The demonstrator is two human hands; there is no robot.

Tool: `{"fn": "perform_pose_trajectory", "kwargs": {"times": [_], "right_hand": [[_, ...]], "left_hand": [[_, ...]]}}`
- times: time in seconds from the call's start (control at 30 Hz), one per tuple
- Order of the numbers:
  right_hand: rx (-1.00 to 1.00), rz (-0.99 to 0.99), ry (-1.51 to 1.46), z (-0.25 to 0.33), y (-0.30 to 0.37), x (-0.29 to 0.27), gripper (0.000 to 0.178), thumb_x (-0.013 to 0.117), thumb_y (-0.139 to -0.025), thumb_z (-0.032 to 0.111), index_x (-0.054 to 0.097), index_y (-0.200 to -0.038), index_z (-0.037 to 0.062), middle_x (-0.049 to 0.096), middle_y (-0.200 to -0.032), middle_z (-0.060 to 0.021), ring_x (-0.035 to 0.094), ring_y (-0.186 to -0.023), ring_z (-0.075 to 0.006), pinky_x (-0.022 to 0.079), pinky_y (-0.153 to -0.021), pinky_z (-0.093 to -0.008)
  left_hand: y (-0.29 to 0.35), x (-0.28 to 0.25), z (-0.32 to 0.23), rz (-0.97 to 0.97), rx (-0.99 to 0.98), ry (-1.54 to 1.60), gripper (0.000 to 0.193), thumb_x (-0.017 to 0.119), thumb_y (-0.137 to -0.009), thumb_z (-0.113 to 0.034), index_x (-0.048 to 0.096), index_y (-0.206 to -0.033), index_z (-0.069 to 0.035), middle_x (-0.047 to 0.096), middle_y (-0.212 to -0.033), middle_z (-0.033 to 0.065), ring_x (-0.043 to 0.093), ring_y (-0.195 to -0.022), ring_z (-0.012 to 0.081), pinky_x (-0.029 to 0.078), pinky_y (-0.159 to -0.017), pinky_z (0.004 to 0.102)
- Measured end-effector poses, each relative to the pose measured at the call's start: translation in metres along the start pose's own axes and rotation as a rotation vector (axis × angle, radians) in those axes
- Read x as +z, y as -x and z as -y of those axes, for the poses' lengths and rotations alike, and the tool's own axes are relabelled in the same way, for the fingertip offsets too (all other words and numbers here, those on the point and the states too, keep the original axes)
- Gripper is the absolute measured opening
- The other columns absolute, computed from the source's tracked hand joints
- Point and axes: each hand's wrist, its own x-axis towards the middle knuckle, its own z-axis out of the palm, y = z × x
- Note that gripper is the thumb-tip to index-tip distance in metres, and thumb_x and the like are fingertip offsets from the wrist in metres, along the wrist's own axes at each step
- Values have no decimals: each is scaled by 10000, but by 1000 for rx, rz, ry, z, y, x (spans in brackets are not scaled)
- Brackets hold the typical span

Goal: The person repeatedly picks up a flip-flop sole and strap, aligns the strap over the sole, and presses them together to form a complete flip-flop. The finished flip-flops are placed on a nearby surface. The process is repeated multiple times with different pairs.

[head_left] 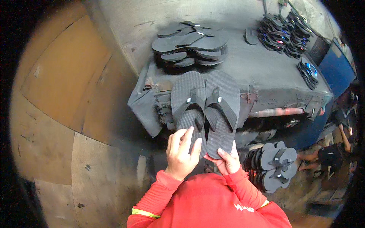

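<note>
A pair of dark grey flip-flops is held side by side in front of me, toes pointing away. My left hand [181, 152] grips the heel of the left flip-flop [188, 104], fingers spread over its sole. The heel of the right flip-flop [222, 110] rests in my right hand [228, 161], thumb on top. Both have black straps. My sleeves are red.
A grey cloth-covered work table [258, 72] lies beyond, with a pile of black flip-flops [190, 45] at its back left and stacks of dark flip-flops [283, 32] at the back right. Another stack of grey flip-flops [272, 165] stands low on my right. Brown panels [57, 95] curve along the left.
</note>
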Motion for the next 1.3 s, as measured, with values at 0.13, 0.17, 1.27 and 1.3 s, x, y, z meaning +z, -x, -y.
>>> {"fn": "perform_pose_trajectory", "kwargs": {"times": [0.13, 0.17, 1.27, 1.3], "right_hand": [[13, -1, -20, 2, -1, -2, 614, 561, -957, -15, 296, -1469, 197, 492, -1433, -163, 551, -1286, -382, 503, -1004, -638], [20, 39, -23, 0, 0, -4, 617, 567, -955, -11, 297, -1469, 199, 494, -1431, -162, 548, -1290, -380, 504, -1004, -635], [155, 628, 1463, 38, -38, -13, 973, 844, -768, 426, 385, -1496, -27, 479, -1477, -259, 450, -1397, -362, 363, -1153, -406], [-1, 674, 1559, 27, -42, -7, 992, 844, -754, 445, 383, -1494, -27, 467, -1477, -275, 434, -1398, -411, 365, -1154, -426]], "left_hand": [[6, 5, 3, -18, -25, -131, 442, 781, -816, -108, 638, -1213, 23, 573, -1194, 165, 547, -1074, 319, 453, -916, 409], [10, 7, 5, -40, -103, -205, 456, 783, -816, -117, 630, -1221, 25, 562, -1223, 166, 536, -1099, 323, 442, -934, 411], [87, 15, 88, 153, -1112, 1273, 309, 573, -1042, -214, 633, -1204, 43, 669, -1157, 37, 590, -1028, 85, 458, -918, 257], [89, 18, 87, 144, -1107, 1231, 316, 573, -1043, -224, 635, -1199, 43, 671, -1152, 35, 589, -1022, 81, 459, -907, 253]]}}
